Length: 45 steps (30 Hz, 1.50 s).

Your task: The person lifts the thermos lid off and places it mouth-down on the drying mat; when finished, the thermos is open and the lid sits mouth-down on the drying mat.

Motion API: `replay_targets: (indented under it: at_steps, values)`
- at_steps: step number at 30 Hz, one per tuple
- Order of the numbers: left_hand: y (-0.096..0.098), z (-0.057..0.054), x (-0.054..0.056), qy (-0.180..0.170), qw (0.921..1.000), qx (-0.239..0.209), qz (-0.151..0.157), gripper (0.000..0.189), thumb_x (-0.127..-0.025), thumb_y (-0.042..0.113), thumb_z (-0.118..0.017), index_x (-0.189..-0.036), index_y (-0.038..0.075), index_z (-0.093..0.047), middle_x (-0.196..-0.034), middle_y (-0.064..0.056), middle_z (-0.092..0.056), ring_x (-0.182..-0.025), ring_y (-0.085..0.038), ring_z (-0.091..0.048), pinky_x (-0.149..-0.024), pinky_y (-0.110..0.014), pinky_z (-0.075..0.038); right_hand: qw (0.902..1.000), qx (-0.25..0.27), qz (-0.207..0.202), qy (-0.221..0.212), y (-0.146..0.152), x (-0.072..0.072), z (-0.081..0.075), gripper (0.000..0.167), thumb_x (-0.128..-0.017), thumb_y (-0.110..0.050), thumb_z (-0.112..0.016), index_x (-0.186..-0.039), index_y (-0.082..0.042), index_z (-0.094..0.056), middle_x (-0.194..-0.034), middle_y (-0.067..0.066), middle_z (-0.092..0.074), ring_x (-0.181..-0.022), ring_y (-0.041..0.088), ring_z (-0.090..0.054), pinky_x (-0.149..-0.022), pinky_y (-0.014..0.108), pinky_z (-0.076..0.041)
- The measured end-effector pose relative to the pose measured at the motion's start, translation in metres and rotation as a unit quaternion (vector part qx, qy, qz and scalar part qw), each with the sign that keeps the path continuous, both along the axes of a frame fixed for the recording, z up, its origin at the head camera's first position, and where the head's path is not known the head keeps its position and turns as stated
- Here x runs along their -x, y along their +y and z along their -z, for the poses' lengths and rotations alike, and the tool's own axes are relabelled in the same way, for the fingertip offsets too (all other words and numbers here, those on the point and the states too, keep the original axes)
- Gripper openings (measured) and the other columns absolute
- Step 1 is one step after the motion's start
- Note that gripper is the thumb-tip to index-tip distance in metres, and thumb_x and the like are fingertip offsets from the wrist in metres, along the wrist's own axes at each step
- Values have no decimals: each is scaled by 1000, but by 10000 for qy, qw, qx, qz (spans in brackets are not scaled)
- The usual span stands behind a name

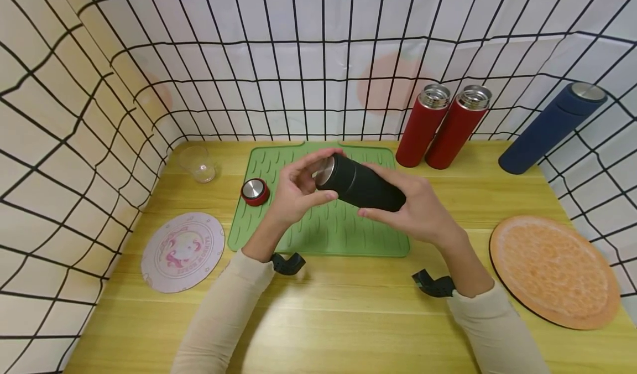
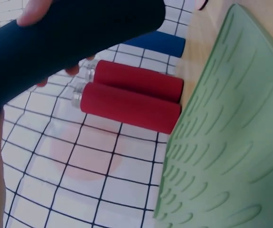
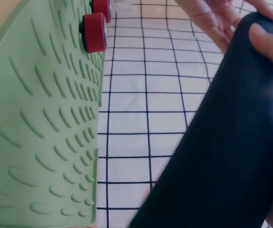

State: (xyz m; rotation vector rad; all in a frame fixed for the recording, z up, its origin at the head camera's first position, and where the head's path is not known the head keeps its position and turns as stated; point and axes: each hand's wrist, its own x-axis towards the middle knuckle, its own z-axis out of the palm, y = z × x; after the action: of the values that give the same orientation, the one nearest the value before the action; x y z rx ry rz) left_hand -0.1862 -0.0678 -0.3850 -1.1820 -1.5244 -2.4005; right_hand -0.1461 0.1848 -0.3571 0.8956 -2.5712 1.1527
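- Holding black vacuum flask (image 1: 380, 191) in the air above green drying mat (image 1: 323, 241), long axis tilted along a line from 10 o'clock to 4 o'clock, with steel-topped cap (image 1: 343, 176) at the 10 end.
- Curled round the body from the 4 o'clock end with right hand (image 1: 420, 208).
- Pinched at the cap by left hand (image 1: 293, 191), nearer to the cap than the right; thumb to 6 o'clock, fingers to 12.
- At 9 o'clock from flask, on mat: red steel-topped lid (image 1: 255, 192).
- At 2 o'clock, upright on tabletop (image 1: 358, 313): two lidless red vacuum flasks (image 1: 420, 130).
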Motion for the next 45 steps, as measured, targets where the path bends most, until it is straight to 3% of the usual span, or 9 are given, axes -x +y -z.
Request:
replay_targets:
  at_steps: [4,7,12,17,23,27,36,39,45]
  values:
    - [5,2,-3,-531,9964,-43,-659,61,-72,28,-96,-125,16,-69,-127,-2,-68,-117,-15,-66,-88,-25,-60,9994,-112,188,275,-2,1,3,79,-78,-33,-92,-149,-25,-56,-128,1,-70,-94,16,-63,-70,32,-54]
    - [7,2,-4,-752,9937,-64,-833,63,-68,37,-97,-119,17,-67,-120,0,-64,-111,-13,-65,-85,-23,-60,9991,-168,226,323,-3,2,5,79,-78,-34,-92,-148,-25,-57,-130,1,-69,-96,17,-63,-71,33,-53]
    - [5,2,-1,-315,9994,87,-125,72,-80,39,-90,-138,14,-56,-139,-1,-58,-132,-20,-55,-102,-27,-54,9997,-15,175,177,-2,2,6,79,-78,-33,-92,-149,-27,-56,-131,0,-69,-98,16,-63,-73,33,-54]
    - [1,2,3,173,9961,141,856,76,-87,1,-69,-157,-1,-37,-159,-9,-45,-151,-30,-38,-118,-36,-43,9996,221,131,-103,3,1,5,81,-76,-27,-94,-148,-32,-56,-127,0,-71,-98,16,-63,-74,31,-54]
    - [-2,2,3,185,9943,148,1038,79,-85,-8,-66,-158,-3,-35,-160,-10,-45,-152,-28,-38,-119,-37,-41,9998,177,19,-70,4,0,1,83,-75,-28,-95,-148,-30,-56,-127,1,-71,-100,17,-64,-76,31,-54]
    - [-2,2,2,-53,9965,86,832,76,-87,4,-80,-155,3,-45,-154,-8,-52,-146,-25,-46,-113,-35,-48,9999,165,15,-32,3,0,1,84,-75,-28,-95,-149,-29,-55,-128,0,-71,-100,16,-64,-75,31,-55]
    - [8,4,-3,-1024,9931,179,-551,75,-65,39,-97,-125,15,-61,-123,-2,-61,-116,-15,-63,-90,-23,-59,9978,-157,349,538,0,1,3,83,-74,-31,-95,-148,-24,-57,-131,3,-70,-99,18,-65,-73,35,-54]
    - [8,6,-2,-794,9948,391,-505,85,-67,46,-95,-135,13,-55,-133,-2,-56,-128,-18,-57,-98,-24,-55,9980,-161,355,488,0,1,3,82,-74,-31,-95,-147,-24,-58,-132,3,-69,-102,19,-65,-75,37,-55]
    - [-2,0,3,356,9966,515,544,86,-89,24,-83,-158,3,-35,-162,-10,-39,-151,-31,-35,-123,-39,-36,9996,-23,281,55,3,2,2,83,-76,-30,-94,-149,-28,-55,-133,2,-68,-104,19,-62,-78,37,-54]
